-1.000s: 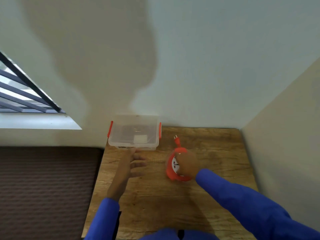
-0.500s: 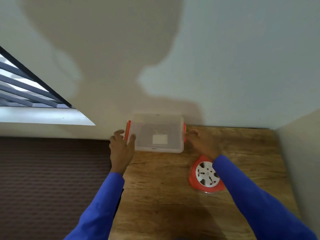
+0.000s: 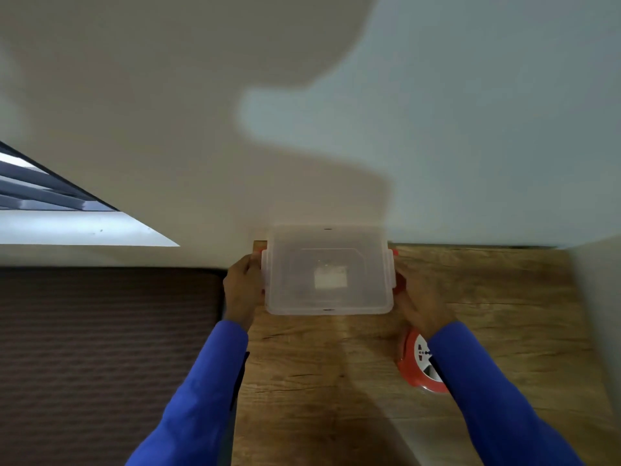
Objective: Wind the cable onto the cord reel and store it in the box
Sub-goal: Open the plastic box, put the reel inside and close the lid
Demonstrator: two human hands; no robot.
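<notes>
A clear plastic box (image 3: 327,270) with a lid and red side latches stands at the far edge of the wooden table (image 3: 336,381), against the wall. My left hand (image 3: 242,287) grips its left side at the red latch. On the opposite side, my right hand (image 3: 420,301) holds the right latch. The red cord reel (image 3: 411,363) with its white face lies flat on the table to the right and nearer me, partly hidden under my right sleeve. A white label shows through the lid.
A dark ribbed mat (image 3: 100,348) lies left of the table, below its edge. A window sill (image 3: 77,230) with bars is at far left. A side wall (image 3: 598,314) bounds the table on the right.
My right hand let go of the cord reel, leaving it flat on the table. Both hands moved to the box's sides and took hold of the latches.
</notes>
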